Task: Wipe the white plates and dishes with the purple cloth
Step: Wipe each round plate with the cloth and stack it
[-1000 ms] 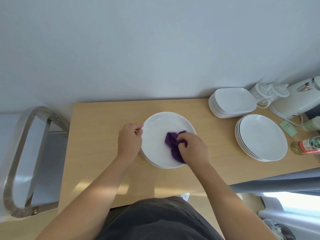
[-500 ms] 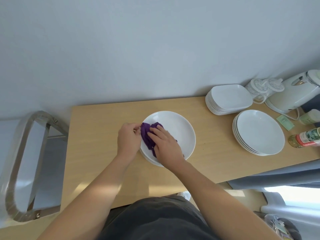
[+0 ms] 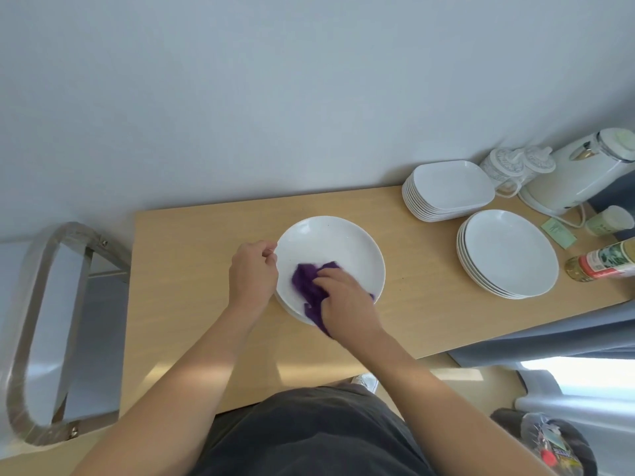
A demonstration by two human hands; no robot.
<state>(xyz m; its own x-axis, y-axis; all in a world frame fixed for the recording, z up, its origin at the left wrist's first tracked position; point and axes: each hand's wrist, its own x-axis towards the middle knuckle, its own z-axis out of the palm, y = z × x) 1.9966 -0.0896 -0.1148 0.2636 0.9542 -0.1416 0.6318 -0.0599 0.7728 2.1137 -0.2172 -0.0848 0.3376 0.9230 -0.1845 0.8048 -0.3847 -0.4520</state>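
Note:
A round white plate (image 3: 330,245) lies on top of a short stack in the middle of the wooden table (image 3: 192,269). My left hand (image 3: 252,273) pinches its left rim. My right hand (image 3: 343,297) presses the purple cloth (image 3: 307,283) onto the plate's near half, with the cloth bunched under the fingers and trailing over the near rim. To the right stands a stack of round white plates (image 3: 508,254). Behind that is a stack of white squarish dishes (image 3: 450,187).
At the table's right end stand a white kettle (image 3: 584,173), two white patterned jars (image 3: 515,164), a small cup (image 3: 610,219), a green card (image 3: 558,231) and a bottle (image 3: 604,261) lying down. A metal-framed chair (image 3: 41,321) is left of the table. The wall runs behind.
My right hand has swept the cloth across the plate: from the right side to the left rim, then back toward the near middle. The left hand has kept its hold on the rim.

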